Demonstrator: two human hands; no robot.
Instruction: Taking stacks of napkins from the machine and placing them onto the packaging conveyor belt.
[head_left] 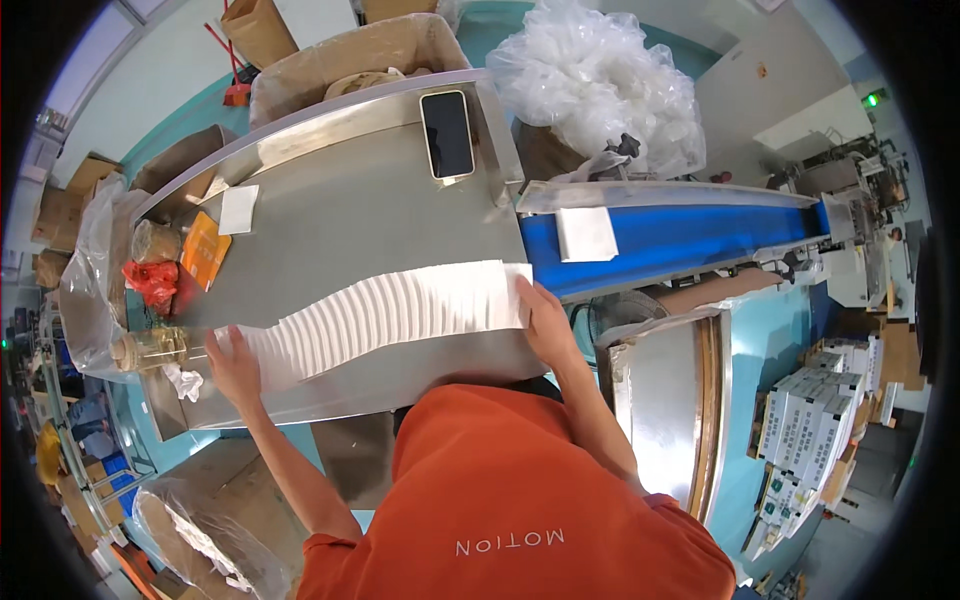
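Note:
A long row of white, thin folded sheets, fanned like leaning napkins [385, 310], curves across the front of the steel table [330, 220]. My left hand [237, 370] grips its left end, fingers behind and thumb toward me. At the right end my right hand [545, 322] is closed around the last sheets, beside the start of the blue conveyor belt [680, 232]. The row lies low over the tabletop between both hands. How firmly each fingertip presses is hidden by the sheets.
A white folded stack [587, 234] lies on the belt. On the table are a smartphone [446, 134], a white square piece [238, 210], an orange packet [206, 250], a red plastic bag [152, 285] and a clear jar [152, 349]. Raised metal rims edge the table.

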